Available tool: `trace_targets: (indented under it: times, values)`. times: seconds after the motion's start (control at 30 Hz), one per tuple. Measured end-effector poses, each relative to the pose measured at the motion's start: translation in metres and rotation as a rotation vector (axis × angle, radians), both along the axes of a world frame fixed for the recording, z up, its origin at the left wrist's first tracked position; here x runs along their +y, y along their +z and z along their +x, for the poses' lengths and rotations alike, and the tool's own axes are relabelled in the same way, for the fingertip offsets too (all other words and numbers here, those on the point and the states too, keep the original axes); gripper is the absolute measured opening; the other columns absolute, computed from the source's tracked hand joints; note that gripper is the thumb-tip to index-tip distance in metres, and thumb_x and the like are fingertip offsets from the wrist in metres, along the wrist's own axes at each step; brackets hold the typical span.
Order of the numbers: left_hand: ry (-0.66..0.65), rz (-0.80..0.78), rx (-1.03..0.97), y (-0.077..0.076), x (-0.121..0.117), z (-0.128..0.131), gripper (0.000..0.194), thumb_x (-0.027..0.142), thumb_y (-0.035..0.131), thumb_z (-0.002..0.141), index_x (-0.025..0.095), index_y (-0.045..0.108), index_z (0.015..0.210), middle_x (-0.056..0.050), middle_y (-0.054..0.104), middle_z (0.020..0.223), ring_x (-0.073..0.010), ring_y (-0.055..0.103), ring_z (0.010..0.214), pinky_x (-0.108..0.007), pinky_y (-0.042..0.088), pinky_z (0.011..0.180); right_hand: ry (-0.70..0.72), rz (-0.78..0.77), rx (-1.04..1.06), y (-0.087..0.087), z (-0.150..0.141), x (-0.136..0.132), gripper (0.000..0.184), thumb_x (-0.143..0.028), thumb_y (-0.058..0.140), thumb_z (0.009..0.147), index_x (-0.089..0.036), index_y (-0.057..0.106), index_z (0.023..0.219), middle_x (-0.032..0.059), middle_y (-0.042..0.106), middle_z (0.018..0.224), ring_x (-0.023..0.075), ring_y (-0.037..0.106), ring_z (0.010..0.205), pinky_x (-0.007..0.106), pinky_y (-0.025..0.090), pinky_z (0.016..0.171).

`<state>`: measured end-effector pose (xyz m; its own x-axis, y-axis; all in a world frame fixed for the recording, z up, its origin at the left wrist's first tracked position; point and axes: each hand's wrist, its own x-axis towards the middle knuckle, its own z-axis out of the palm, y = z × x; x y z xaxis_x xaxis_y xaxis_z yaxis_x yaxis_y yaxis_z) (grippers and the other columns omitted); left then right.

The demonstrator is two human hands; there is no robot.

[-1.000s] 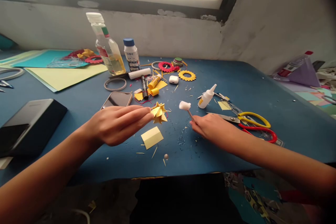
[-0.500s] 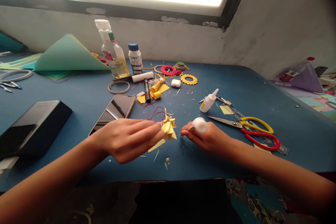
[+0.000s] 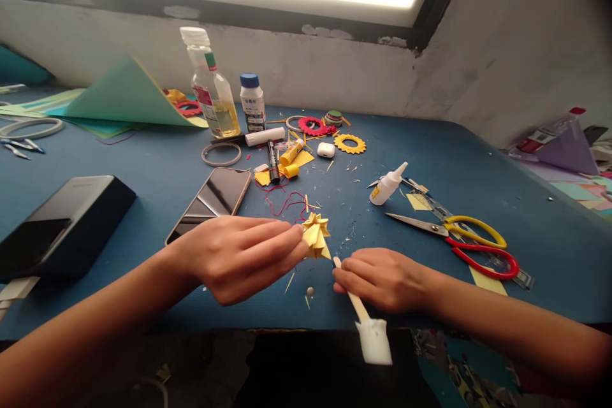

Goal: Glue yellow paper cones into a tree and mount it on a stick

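Observation:
My left hand (image 3: 239, 255) pinches a small yellow folded paper flower (image 3: 316, 234) just above the blue table (image 3: 143, 185). My right hand (image 3: 382, 277) is closed round a thin wooden stick (image 3: 351, 290) with a white foam block (image 3: 373, 341) on its near end. The stick's bare tip points up toward the flower and almost touches it. The two hands are close together near the table's front edge.
A phone (image 3: 213, 197) and a black box (image 3: 62, 223) lie left. Yellow-and-red scissors (image 3: 459, 239), a small glue bottle (image 3: 388, 183), two bottles (image 3: 213, 86), a marker, red and yellow paper rings and green paper sheets (image 3: 119, 95) lie further back. Paper scraps litter the middle.
My right hand turned the stick over, so the white block swung from up near the flower down toward me. My left hand carried the flower slightly right. A green sheet at the back left lifted.

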<state>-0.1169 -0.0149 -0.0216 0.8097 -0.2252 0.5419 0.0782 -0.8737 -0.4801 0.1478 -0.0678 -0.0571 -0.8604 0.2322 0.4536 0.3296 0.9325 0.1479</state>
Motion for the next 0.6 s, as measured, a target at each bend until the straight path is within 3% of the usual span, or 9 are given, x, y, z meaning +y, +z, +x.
trace_targets:
  times: [0.2, 0.3, 0.47, 0.6]
  values:
    - [-0.007, 0.004, 0.002, 0.0, 0.001, 0.0, 0.027, 0.01, 0.045, 0.087, 0.014, 0.07, 0.096, -0.008, 0.07, 0.099, -0.0153, 0.065, 0.094, -0.024, 0.054, 0.089, 0.091, -0.067, -0.015, -0.002, 0.003, -0.001, 0.022, -0.017, 0.045, 0.096, -0.009, 0.061, 0.084, 0.0019, 0.057, 0.06, 0.0131, 0.05, 0.051, 0.026, 0.042, 0.051]
    - [-0.025, 0.008, -0.027, -0.004, 0.002, -0.002, 0.027, 0.011, 0.045, 0.087, 0.016, 0.07, 0.097, -0.007, 0.07, 0.1, -0.0148, 0.066, 0.094, -0.024, 0.055, 0.087, 0.082, -0.246, 0.1, -0.005, 0.004, 0.0, 0.029, -0.021, 0.039, 0.099, -0.011, 0.061, 0.083, 0.004, 0.06, 0.063, 0.0123, 0.054, 0.054, 0.024, 0.044, 0.051]
    - [-0.008, -0.033, -0.029, -0.006, 0.001, -0.001, 0.027, 0.015, 0.045, 0.09, 0.021, 0.068, 0.104, -0.004, 0.07, 0.1, -0.0133, 0.068, 0.089, -0.022, 0.059, 0.082, -0.242, -0.702, 0.664, -0.001, 0.003, 0.001, 0.034, -0.028, 0.038, 0.099, -0.016, 0.061, 0.078, -0.0002, 0.058, 0.061, 0.0084, 0.053, 0.049, 0.018, 0.044, 0.045]
    - [-0.086, -0.019, 0.003, 0.003, -0.005, 0.008, 0.021, 0.013, 0.051, 0.088, 0.016, 0.07, 0.097, -0.005, 0.071, 0.092, -0.014, 0.069, 0.086, -0.022, 0.06, 0.083, -0.414, -0.927, 1.024, 0.007, 0.002, 0.002, 0.032, -0.036, 0.044, 0.097, -0.017, 0.06, 0.077, -0.0021, 0.054, 0.056, 0.0072, 0.047, 0.042, 0.016, 0.038, 0.036]
